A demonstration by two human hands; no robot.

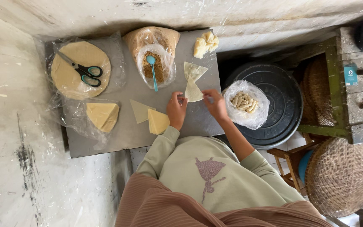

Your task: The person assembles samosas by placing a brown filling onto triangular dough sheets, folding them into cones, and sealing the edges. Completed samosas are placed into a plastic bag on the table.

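Both hands' fingers, left hand [176, 108] and right hand [216, 104], pinch a triangular dough wrapper [193, 91] (pale, folded) between them on the grey surface [122, 130].

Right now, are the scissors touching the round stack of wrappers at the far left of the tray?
Touching. The head view shows the scissors lying flat across the top of the round stack of wrappers, blades and green handles both inside its outline.

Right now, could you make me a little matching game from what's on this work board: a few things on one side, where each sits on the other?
Things:
1. scissors
2. blue spoon
3. triangular wrapper
4. bag of rolled pieces

Places:
a. between the two hands
b. on the black round lid
c. on the round stack of sheets
d. in the filling bag

Pairs: 1-c, 2-d, 3-a, 4-b
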